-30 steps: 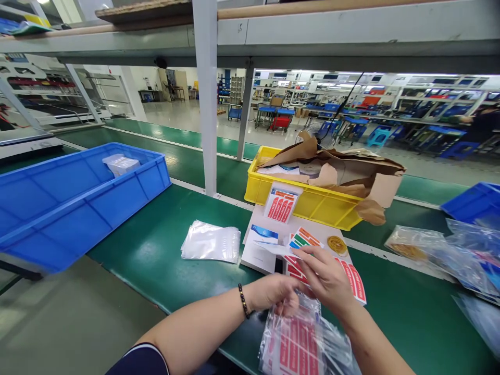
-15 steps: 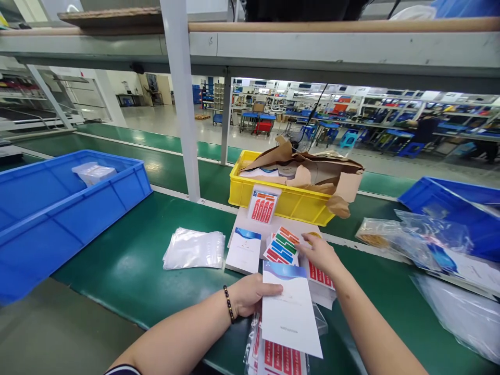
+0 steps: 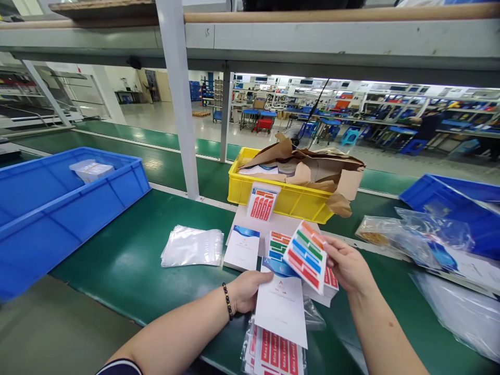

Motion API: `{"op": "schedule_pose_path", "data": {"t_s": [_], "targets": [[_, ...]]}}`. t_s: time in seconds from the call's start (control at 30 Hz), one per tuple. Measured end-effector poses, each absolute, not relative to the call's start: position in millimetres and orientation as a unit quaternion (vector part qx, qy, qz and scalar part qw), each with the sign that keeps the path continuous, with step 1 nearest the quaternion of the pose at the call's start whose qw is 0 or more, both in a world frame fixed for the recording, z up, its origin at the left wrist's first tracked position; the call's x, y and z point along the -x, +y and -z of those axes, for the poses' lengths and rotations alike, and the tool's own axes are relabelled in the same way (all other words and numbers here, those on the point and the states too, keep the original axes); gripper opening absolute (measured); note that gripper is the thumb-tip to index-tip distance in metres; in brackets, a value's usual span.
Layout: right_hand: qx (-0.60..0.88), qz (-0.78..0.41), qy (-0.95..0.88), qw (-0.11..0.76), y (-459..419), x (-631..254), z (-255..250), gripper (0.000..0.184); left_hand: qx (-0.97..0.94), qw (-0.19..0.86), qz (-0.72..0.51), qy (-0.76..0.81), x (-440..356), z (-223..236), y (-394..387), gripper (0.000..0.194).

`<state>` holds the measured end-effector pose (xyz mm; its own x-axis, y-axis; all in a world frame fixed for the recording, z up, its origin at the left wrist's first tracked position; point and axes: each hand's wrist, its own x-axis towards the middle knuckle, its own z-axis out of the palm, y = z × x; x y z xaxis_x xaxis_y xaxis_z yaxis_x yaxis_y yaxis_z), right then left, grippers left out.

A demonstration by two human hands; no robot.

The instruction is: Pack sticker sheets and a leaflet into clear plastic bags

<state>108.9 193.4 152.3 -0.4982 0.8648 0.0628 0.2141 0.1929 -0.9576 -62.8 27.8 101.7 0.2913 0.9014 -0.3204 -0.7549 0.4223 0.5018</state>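
My left hand (image 3: pixel 250 292) is closed on a white instruction booklet (image 3: pixel 282 312) with a blue wave at its top, the thumb lying on the cover. Pinched in my right hand (image 3: pixel 347 263) is a sticker sheet (image 3: pixel 307 255) with orange, green, blue and red labels, tilted above the booklet's upper right. Behind it lies a stack of similar coloured sheets (image 3: pixel 278 245). A stack of red-label sheets (image 3: pixel 332 281) sits partly under my right hand. To the left is a pile of booklets (image 3: pixel 242 247). Bagged red-label sheets (image 3: pixel 279 354) lie below the held booklet.
Clear plastic bags (image 3: pixel 193 246) lie on the green table (image 3: pixel 128 250) at left. A yellow bin (image 3: pixel 281 195) with brown paper stands behind, a packed bag of sheets (image 3: pixel 262 203) leaning against it. Blue bins (image 3: pixel 78 208) flank both sides. A white post (image 3: pixel 177 99) rises behind.
My right hand has lifted a coloured sticker sheet off its stack and brought it toward me, over the booklet's corner. My left hand still holds the booklet, shifted slightly left.
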Motion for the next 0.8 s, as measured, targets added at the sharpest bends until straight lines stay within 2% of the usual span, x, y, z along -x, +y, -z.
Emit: {"op": "schedule_pose_path", "data": {"t_s": [0.07, 0.13, 0.23, 0.37, 0.5, 0.63, 0.7, 0.8], "targets": [[0.362, -0.593, -0.68, 0.234, 176, -112, -150, 0.042, -0.13, 0.802, -0.534, 0.235, 61, -104, 29, 0.051], [0.354, -0.616, -0.685, 0.163, 159, -110, -144, 0.041, -0.147, 0.797, -0.546, 0.215, 59, -104, 29, 0.057], [0.356, -0.579, -0.719, 0.148, 141, -101, -133, 0.042, -0.184, 0.78, -0.538, 0.261, 57, -98, 28, 0.046], [0.372, -0.461, -0.779, 0.206, 140, -104, -129, 0.036, -0.219, 0.758, -0.536, 0.301, 57, -90, 24, 0.042], [0.417, -0.271, -0.825, 0.269, 158, -128, -132, 0.027, -0.219, 0.804, -0.494, 0.249, 64, -94, 20, 0.041], [0.38, -0.153, -0.895, 0.179, 171, -148, -130, 0.03, -0.193, 0.823, -0.5, 0.189, 71, -98, 22, 0.043], [0.374, -0.118, -0.912, 0.124, 172, -151, -128, 0.038, -0.172, 0.819, -0.509, 0.201, 72, -96, 26, 0.04], [0.378, -0.096, -0.917, 0.079, 171, -152, -129, 0.037, -0.155, 0.827, -0.495, 0.219, 72, -90, 30, 0.041]]}}
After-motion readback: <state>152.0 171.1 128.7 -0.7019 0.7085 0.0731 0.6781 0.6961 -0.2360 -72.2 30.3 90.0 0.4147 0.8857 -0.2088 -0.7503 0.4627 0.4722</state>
